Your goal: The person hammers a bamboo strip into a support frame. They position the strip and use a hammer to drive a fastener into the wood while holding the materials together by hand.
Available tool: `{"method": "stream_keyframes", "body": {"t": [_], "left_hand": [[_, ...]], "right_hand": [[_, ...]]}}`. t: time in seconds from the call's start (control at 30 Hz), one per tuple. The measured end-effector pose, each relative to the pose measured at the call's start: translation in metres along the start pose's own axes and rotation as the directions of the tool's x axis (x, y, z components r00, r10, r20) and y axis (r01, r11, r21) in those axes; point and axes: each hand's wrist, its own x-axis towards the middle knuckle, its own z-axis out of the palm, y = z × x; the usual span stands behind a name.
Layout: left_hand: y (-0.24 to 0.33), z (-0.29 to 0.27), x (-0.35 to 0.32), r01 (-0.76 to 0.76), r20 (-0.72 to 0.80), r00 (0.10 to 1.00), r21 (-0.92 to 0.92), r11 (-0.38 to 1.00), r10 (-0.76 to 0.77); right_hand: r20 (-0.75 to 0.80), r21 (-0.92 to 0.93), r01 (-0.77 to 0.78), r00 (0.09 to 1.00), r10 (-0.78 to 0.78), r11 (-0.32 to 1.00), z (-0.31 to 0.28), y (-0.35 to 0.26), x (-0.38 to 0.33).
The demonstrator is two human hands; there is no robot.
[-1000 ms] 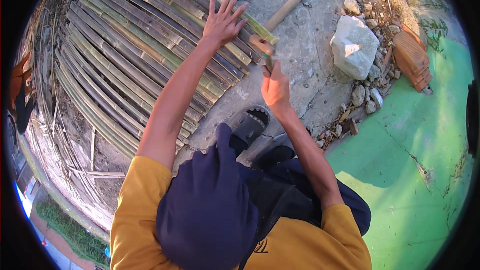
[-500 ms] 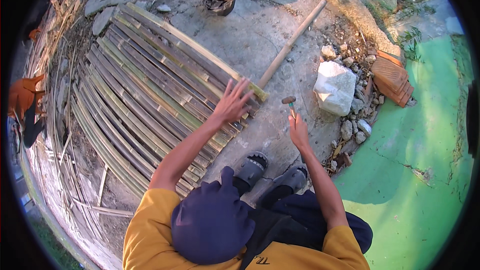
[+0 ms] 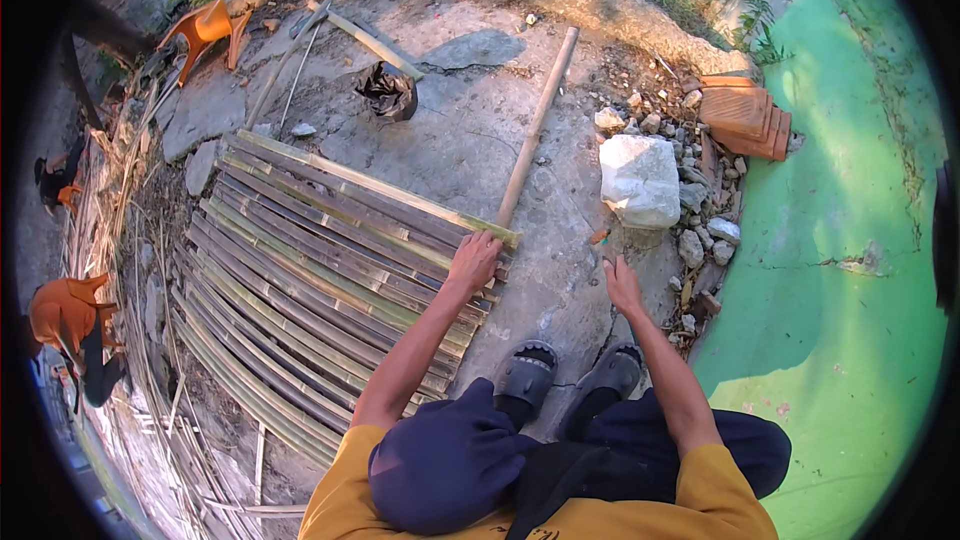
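Long split bamboo slats [image 3: 310, 275], some green and some dark brown, lie side by side as a panel on the ground to my left. My left hand [image 3: 476, 260] is at the right end of the panel, its fingers curled over the end of the pale far bamboo slat [image 3: 390, 190]. My right hand [image 3: 622, 285] is closed around the handle of a small hammer, held to the right of the panel, above the concrete. The hammer's brown head [image 3: 599, 237] points away from me. Most of its handle is hidden in the hand.
A wooden pole [image 3: 540, 125] lies beyond the panel's right end. A white block [image 3: 640, 181], rubble and stacked orange tiles [image 3: 745, 118] stand on the right, beside green-painted ground [image 3: 810, 340]. A black plastic bag [image 3: 387, 93] and orange chairs [image 3: 205, 32] are farther left.
My left hand has come down from above the panel, fingers spread, onto the end of the far slat. The hammer now looks foreshortened. The view has shifted, showing more at the far side.
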Motion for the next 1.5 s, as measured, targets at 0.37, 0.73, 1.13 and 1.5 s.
{"method": "stream_keyframes", "body": {"t": [0.37, 0.73, 1.13, 1.5], "left_hand": [[-0.007, -0.014, 0.003, 0.085, 0.132, 0.985, 0.209, 0.974, -0.114], [-0.014, -0.018, 0.018, 0.232, 0.386, 0.881, 0.15, 0.961, -0.273], [0.029, 0.0, 0.046, 0.48, 0.131, 0.848, 0.225, 0.848, -0.514], [0.03, 0.001, 0.06, 0.574, 0.099, 0.799, 0.173, 0.801, -0.594]], "right_hand": [[0.152, -0.055, 0.028, 0.988, -0.019, 0.998, 0.007, -0.011, -0.019], [0.186, -0.022, 0.053, 0.981, -0.048, 0.998, 0.013, -0.025, -0.027], [0.186, -0.015, 0.027, 0.982, -0.024, 1.0, 0.008, -0.029, -0.03], [0.178, 0.03, -0.077, 0.981, 0.07, 0.997, 0.005, -0.019, -0.053]]}}
